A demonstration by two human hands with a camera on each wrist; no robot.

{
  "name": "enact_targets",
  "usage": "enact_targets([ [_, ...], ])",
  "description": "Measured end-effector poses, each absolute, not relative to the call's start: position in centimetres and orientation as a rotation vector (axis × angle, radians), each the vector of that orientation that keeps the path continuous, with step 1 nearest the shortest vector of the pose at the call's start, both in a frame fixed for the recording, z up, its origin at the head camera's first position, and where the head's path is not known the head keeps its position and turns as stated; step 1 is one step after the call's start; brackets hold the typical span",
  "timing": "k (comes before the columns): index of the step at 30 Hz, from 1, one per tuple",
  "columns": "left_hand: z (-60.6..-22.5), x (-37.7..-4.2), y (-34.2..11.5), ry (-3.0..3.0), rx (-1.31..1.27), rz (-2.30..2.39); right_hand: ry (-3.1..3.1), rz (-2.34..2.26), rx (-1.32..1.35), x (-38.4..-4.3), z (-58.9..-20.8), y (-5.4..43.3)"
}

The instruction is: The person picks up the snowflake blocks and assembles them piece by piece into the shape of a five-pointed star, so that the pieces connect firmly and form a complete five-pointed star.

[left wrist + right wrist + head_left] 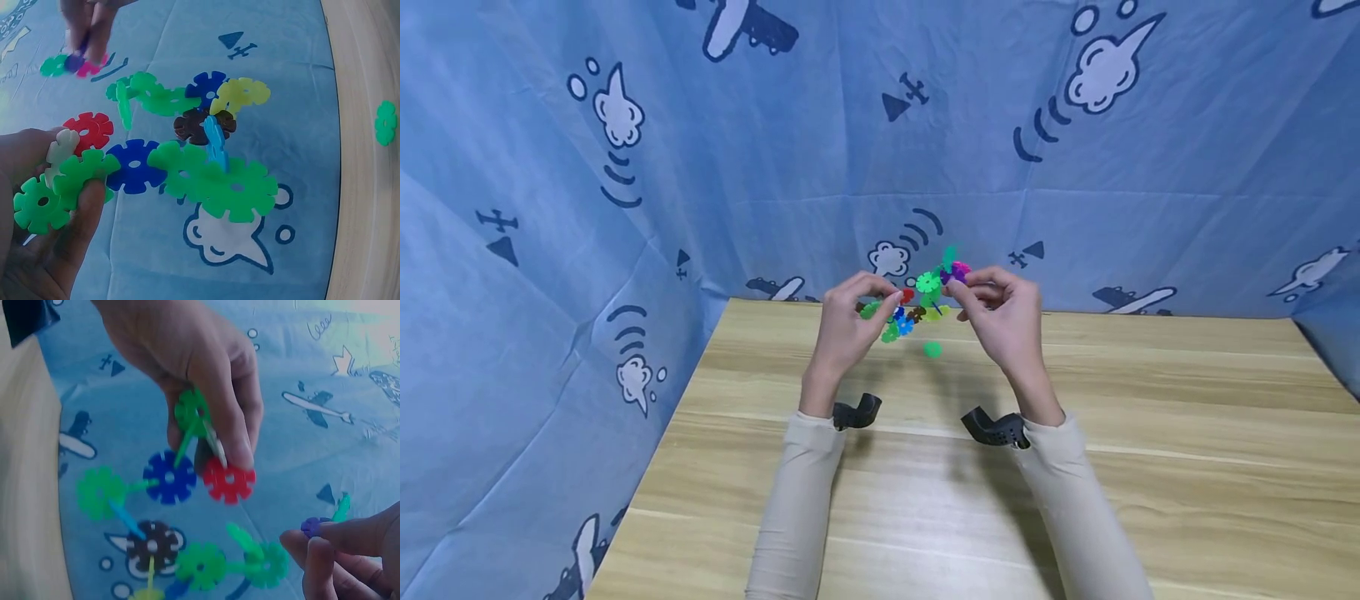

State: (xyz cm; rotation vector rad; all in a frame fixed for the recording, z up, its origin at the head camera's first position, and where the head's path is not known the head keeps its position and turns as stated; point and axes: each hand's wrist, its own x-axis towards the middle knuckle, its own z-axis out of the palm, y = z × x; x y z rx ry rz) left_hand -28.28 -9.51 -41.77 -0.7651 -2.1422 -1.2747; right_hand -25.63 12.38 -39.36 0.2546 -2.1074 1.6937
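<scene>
My left hand (pixel 850 321) pinches one end of a chain of interlocking snowflake discs, raised above the table. In the left wrist view its thumb and fingers grip green and white discs (pixel 61 150) beside a red disc (pixel 90 132). From there the chain runs through a blue disc (pixel 125 165), green discs (pixel 250 187), a light-blue disc (pixel 215 140), a brown disc (pixel 187 128) and a yellow disc (pixel 247 92) to more green ones. Across from it, my right hand (pixel 1011 321) pinches a purple disc (pixel 310 526) joined to pink (pixel 95 67) and green discs, apart from the chain in the left wrist view.
A loose green disc (pixel 932 349) lies on the wooden table (pixel 1150 433) below the hands. Blue printed fabric (pixel 820 150) hangs behind the table's far edge and along its left side. Black wrist mounts (pixel 996 427) jut inward from both wrists.
</scene>
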Motion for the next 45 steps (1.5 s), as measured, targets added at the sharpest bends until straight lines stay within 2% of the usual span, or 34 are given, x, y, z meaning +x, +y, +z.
enact_targets([
  [12, -41.7, -28.0, -8.6, -2.142, -0.796, -1.27, -2.127, 1.593, 0.267, -25.5, -40.2, 10.6],
  [28, -41.5, -27.7, -8.7, -2.13, -0.804, -1.306, -2.111, 1.715, 0.244, -25.4, -40.6, 9.8],
  [45, -41.6, -27.8, -8.7, -2.111, -0.808, -1.291, -2.147, 1.626, 0.332, -25.4, -40.5, 9.7],
])
